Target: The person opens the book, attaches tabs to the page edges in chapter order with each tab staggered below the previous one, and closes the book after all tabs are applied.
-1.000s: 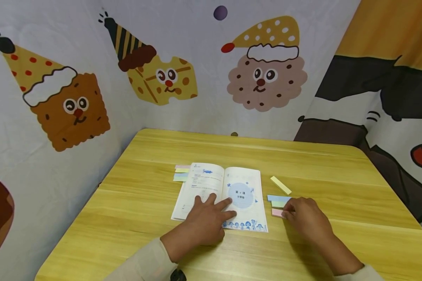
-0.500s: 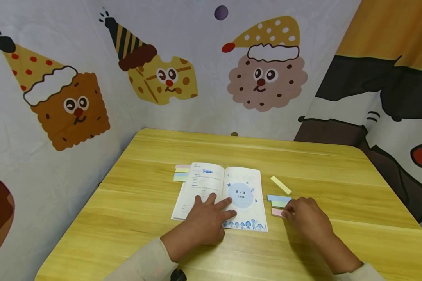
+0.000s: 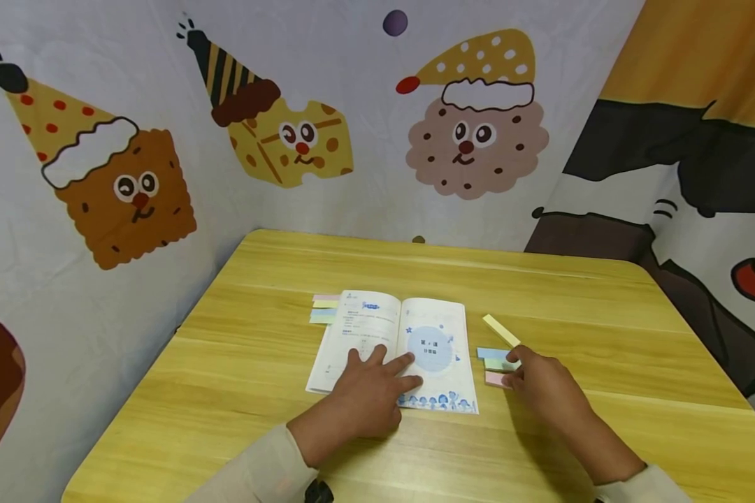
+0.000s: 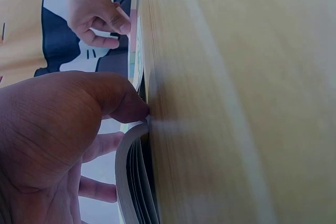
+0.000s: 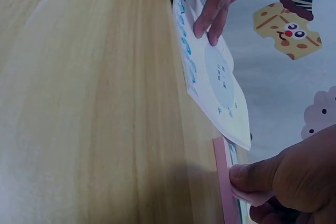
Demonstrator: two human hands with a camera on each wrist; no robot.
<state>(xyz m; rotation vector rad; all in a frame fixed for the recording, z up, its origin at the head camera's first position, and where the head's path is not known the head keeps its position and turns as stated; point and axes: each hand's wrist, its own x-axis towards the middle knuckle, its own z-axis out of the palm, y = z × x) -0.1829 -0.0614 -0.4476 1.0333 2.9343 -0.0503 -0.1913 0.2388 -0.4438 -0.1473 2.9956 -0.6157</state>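
An open book lies on the table, its right page printed with a blue circle. My left hand rests across its lower middle with fingers spread; the left wrist view shows the thumb by the curved page edges. To the book's right lie a pink sticky-note pad, a green pad and a blue pad. My right hand is at the right end of these pads. In the right wrist view its thumb and a finger pinch a lifted pink sticky note over the pink pad.
A yellow sticky-note pad lies slantwise beyond the other pads. Several coloured sticky tabs stick out from the book's left edge. The wooden table meets a cartoon-printed cloth behind it.
The right hand's index finger has moved up and away from the thumb, now near the blue and green pads. My left hand and the book stay where they were.
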